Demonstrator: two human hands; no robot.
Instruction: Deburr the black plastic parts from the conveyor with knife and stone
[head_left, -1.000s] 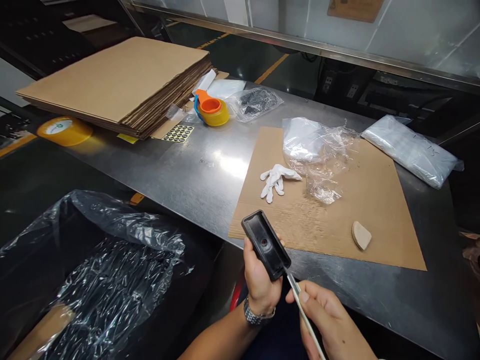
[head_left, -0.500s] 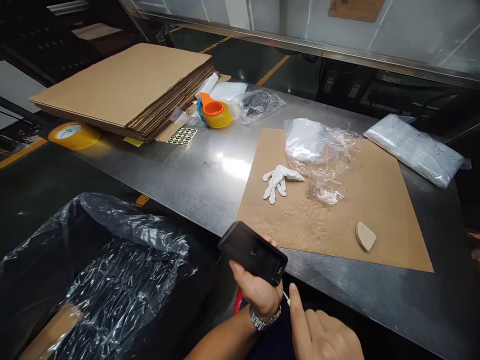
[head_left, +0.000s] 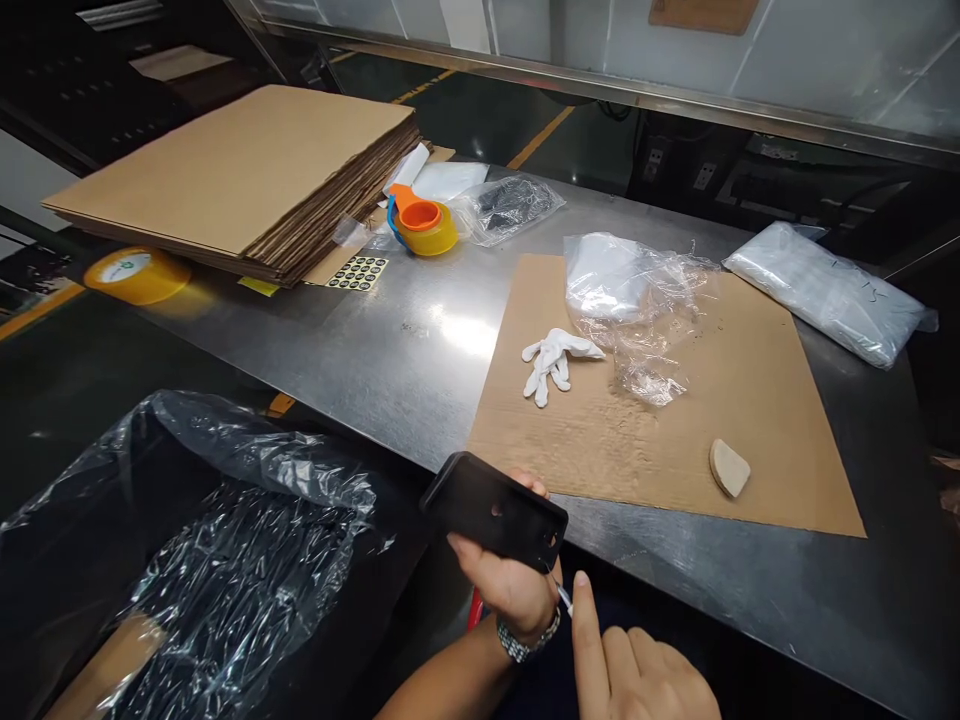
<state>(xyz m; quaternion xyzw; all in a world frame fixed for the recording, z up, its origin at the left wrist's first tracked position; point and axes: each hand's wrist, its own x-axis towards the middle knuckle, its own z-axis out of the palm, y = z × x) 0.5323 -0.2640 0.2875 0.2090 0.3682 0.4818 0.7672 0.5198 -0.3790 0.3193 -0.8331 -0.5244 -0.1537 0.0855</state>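
Note:
My left hand (head_left: pixel 514 595), with a metal watch band at the wrist, is wrapped round a black, shallow, case-like part (head_left: pixel 465 500). Its inner side faces up, with a small round hole in the middle and a cutout near the right end. My right hand (head_left: pixel 637 670) has its index finger stretched along a thin tool with a pale handle (head_left: pixel 565 600) and a fine tip. That tip lies at the part's lower right corner. Most of the tool is hidden by my right fingers. Past the part, a white glove (head_left: pixel 553 362) lies on a cardboard sheet (head_left: pixel 555 450).
Clear plastic bags (head_left: pixel 615 280) and a beige block (head_left: pixel 729 468) rest on the cardboard. A wrapped bundle (head_left: pixel 832 290) sits at right. Stacked cardboard (head_left: pixel 240 160), a tape dispenser (head_left: pixel 424 225) and a tape roll (head_left: pixel 139 275) are at left. A bag-lined bin (head_left: pixel 247 560) stands lower left.
The black part has shifted slightly left and down in my left hand, and its angle has changed a little. My right hand and the tool have moved slightly left.

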